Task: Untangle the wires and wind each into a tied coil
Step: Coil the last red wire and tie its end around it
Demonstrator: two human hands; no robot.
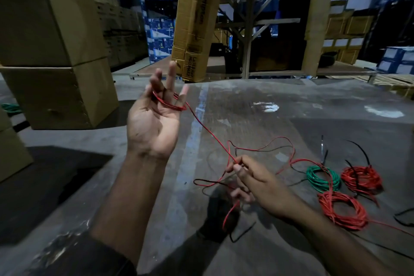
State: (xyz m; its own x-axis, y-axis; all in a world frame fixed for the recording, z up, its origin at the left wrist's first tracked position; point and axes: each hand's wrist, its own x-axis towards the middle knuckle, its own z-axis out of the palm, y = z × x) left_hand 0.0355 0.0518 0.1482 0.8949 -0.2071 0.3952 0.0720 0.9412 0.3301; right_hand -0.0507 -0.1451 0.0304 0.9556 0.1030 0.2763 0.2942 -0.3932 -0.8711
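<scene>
On left hand (pixel 154 119) fingers (pixel 172 74), red wire (pixel 208 132) looped, right hand (pixel 257 181) pinching it

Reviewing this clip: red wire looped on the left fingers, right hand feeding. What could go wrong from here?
1. The left hand has straight, spread fingers, so the few red wire turns on them may slip off.
2. The slack near the right hand crosses itself and a black wire, so pulling might tighten a knot.
3. The wire trails toward the green coil and could drag it.

Red wire (pixel 208 134) looped round left hand (pixel 154 123) fingers (pixel 172 74)
</scene>
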